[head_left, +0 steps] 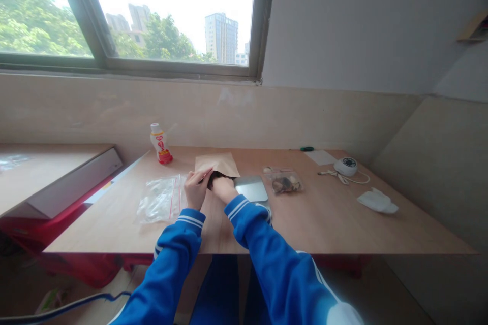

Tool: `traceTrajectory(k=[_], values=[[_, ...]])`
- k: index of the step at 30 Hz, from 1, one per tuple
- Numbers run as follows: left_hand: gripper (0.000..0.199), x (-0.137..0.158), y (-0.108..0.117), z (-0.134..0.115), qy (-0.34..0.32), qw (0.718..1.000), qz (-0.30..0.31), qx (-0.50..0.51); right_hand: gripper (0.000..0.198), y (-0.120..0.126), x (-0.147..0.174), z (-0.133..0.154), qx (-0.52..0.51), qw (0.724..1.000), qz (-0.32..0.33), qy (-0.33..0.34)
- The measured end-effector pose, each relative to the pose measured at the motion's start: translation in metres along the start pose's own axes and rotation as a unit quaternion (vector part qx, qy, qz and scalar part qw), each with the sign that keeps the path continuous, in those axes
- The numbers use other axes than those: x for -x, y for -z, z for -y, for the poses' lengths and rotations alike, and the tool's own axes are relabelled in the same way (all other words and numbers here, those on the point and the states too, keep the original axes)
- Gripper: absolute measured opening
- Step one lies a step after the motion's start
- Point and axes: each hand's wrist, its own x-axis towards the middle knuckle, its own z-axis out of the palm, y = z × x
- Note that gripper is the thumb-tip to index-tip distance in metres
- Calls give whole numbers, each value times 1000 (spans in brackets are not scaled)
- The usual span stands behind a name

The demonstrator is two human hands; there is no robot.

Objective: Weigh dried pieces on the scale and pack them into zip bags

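A brown paper bag (218,162) lies on the table with its mouth toward me. My left hand (196,187) pinches the left edge of that mouth. My right hand (224,189) reaches inside the bag, so its fingers are hidden. Right of the bag sits a flat silver kitchen scale (251,189), partly behind my right sleeve. Farther right is a clear zip bag (284,182) with dark and pale pieces in it. Clear plastic zip bags (160,200) lie left of my left hand.
A white-and-red drink bottle (161,145) stands at the back left. On the right are a small white fan (345,166) with its cable, a crumpled white tissue (377,200), a white paper (320,157) and a green object (307,149). The table (320,223) meets the wall behind.
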Motion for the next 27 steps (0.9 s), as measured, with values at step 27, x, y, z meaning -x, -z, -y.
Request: traceTrajectory(k=[27], values=[[10, 39, -23, 26, -70, 985, -152, 33, 22, -25, 51, -21, 145, 981, -54, 113]])
